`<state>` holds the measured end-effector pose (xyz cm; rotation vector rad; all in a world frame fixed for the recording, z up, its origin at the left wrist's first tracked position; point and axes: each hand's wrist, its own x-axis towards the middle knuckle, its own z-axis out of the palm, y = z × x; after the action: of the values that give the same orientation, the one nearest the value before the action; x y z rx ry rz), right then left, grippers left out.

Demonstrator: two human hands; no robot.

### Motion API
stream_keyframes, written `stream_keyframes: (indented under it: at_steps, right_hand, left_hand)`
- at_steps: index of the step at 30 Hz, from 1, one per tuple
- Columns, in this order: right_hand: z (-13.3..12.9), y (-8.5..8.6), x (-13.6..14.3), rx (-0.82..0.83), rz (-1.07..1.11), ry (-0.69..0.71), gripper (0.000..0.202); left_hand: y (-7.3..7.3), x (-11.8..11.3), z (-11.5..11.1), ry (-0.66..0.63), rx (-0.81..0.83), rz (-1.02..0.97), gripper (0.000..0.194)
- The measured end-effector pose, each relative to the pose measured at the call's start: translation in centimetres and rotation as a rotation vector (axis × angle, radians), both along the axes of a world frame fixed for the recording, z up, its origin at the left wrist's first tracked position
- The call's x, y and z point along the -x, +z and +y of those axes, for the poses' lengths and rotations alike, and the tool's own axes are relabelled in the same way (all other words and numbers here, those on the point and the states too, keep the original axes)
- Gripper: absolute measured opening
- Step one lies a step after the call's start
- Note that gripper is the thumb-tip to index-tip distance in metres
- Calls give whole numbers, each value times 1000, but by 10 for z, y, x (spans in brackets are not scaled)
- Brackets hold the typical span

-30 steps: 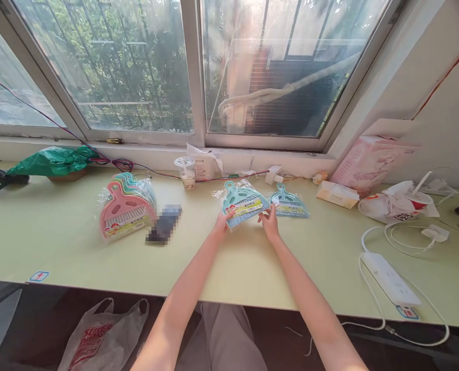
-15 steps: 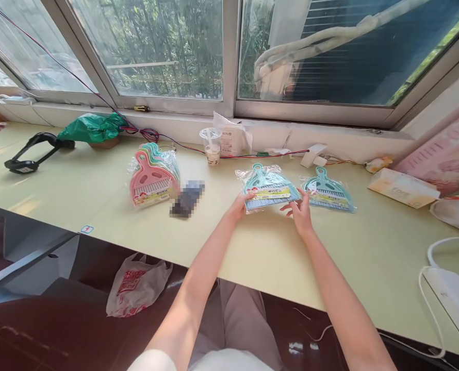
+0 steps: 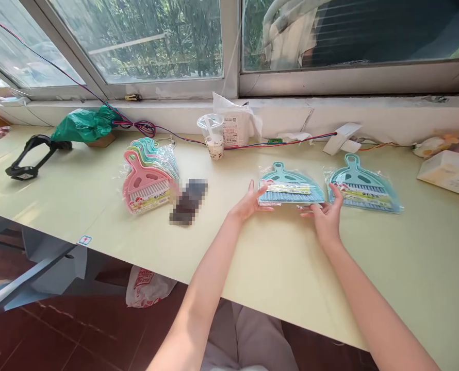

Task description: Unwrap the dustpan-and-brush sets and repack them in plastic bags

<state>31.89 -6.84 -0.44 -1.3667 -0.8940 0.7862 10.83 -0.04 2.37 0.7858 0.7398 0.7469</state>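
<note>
A turquoise dustpan-and-brush set (image 3: 291,195) in clear plastic lies in front of me, handle towards the window, with more turquoise rims showing beneath it. My left hand (image 3: 248,202) is at its left edge, fingers spread, fingertips touching the wrapper. At the right front corner is my right hand (image 3: 327,219), its fingers also apart, thumb by the front edge. Just right of it lies another pile of turquoise dustpan sets (image 3: 363,191), close to my right index finger. A stack of wrapped dustpan sets (image 3: 146,180), pink on top with yellow, green and blue behind, stands to the left.
A pixelated dark flat object (image 3: 189,202) lies left of my hands. Along the window side stand a plastic drink cup (image 3: 214,138), a white packet (image 3: 237,126), a green bag (image 3: 84,125) and a cable. A black strap-like frame (image 3: 30,157) is far left, a tissue box (image 3: 452,170) right.
The view has shifted right and closer. My left fingers have spread from their hold on the turquoise set's edge, and the set looks flatter. My right hand stays at its right corner.
</note>
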Motion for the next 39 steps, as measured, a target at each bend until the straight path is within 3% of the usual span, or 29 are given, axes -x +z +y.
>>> stream_keyframes:
  at_steps: [3,6,9,11,13,17,20,25,29,34,39]
  right_hand:
    - [0,-1,-4,-8,16,-40,66]
    - [-1,-1,-6,37,-55,-32,46]
    - [-5,3,-3,70,-175,-3,51]
    - [-8,7,0,79,-262,25,60]
    - [-11,12,1,83,-355,38,58]
    - [-15,18,-5,125,-676,57,54]
    - [-16,20,-10,212,-977,43,60]
    - [-16,21,-6,330,-1186,-70,62]
    - [-16,22,-6,364,-1021,-52,58]
    - [-12,22,-12,335,-515,-42,53]
    - [-6,18,-14,294,-39,10,51]
  left_hand:
    - [1,-1,-2,-34,-123,78,121]
    - [-4,-6,1,26,-213,212,99]
    - [-15,-12,8,169,-252,335,68]
    - [-21,-14,12,256,-273,397,62]
    - [-23,-13,14,303,-272,433,69]
    - [-18,-7,13,184,-304,426,96]
    - [-14,-4,11,85,-404,446,90]
    - [-19,-12,8,141,-509,608,77]
    - [-21,-19,5,183,-606,728,67]
    - [-15,-22,-1,276,-831,971,46]
    - [-14,-24,-4,373,-806,964,25]
